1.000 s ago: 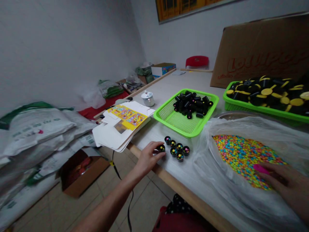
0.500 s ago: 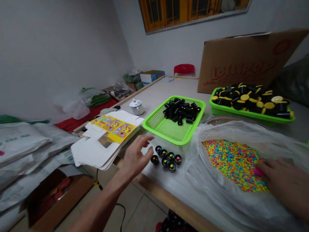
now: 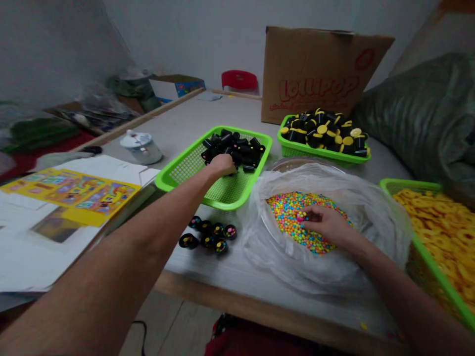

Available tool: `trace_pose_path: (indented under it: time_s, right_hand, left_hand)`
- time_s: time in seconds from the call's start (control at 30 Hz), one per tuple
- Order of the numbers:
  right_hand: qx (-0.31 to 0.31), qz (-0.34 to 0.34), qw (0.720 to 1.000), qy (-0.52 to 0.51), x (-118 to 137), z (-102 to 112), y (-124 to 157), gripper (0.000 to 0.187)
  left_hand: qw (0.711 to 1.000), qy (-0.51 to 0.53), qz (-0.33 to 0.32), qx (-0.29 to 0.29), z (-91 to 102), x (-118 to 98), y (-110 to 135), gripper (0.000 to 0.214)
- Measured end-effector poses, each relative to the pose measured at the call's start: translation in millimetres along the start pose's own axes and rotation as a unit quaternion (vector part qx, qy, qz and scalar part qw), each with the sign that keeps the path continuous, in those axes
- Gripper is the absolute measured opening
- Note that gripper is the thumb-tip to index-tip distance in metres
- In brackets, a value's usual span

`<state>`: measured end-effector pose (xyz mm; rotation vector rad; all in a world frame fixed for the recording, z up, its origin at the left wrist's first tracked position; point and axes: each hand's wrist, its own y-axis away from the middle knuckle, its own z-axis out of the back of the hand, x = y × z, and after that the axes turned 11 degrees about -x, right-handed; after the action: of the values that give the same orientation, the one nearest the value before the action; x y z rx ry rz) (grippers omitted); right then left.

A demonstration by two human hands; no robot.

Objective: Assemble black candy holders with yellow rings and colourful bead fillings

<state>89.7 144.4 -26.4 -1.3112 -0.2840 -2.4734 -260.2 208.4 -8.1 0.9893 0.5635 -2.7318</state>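
My right hand (image 3: 328,226) pinches a pink scoop (image 3: 301,216) at the candies (image 3: 285,206). My left hand (image 3: 222,165) is among black tubes (image 3: 243,149) in the green basket (image 3: 230,191), its grip hidden; 7 filled tubes (image 3: 218,230) stand nearby.

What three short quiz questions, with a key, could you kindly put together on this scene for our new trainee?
1. Where is the left hand?
A) over the white lidded pot
B) at the green basket with black tubes in it
C) on the yellow rings

2. True or false: the right hand holds a small pink item over the multicoloured beads.

3. Fill in the blank: the large red lettering on the cardboard box reads "____".

Key: 1. B; 2. True; 3. Lollipop
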Motion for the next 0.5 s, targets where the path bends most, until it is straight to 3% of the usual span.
trace_pose_path:
  time_s: [0.1, 0.17, 0.3, 0.4, 0.5]
  right_hand:
    - [-0.007, -0.012, 0.998, -0.059, -0.1, 6.2, 4.1, 0.031]
    - [-0.022, -0.001, 0.998, -0.057, 0.9, 11.8, 8.0, 0.031]
    - [-0.036, 0.029, 0.998, -0.053, 1.5, 24.4, 16.5, 0.028]
    - [-0.031, 0.026, 0.996, -0.074, -0.7, 32.5, 22.7, 0.028]
    - [-0.035, 0.029, 0.995, -0.085, -3.1, 38.7, 29.7, 0.028]
  left_hand:
    - [0.996, -0.066, 0.047, 0.023, 17.1, -7.5, 9.9, 0.022]
    - [0.997, -0.049, 0.055, 0.012, 33.9, -22.8, 25.8, 0.017]
    - [0.983, 0.182, 0.018, -0.006, 50.6, -74.4, 73.3, 0.037]
    - [0.950, 0.295, -0.014, 0.103, 34.6, -113.5, 108.9, 0.036]
    - [0.927, 0.308, -0.048, 0.210, 2.4, -136.5, 130.1, 0.033]
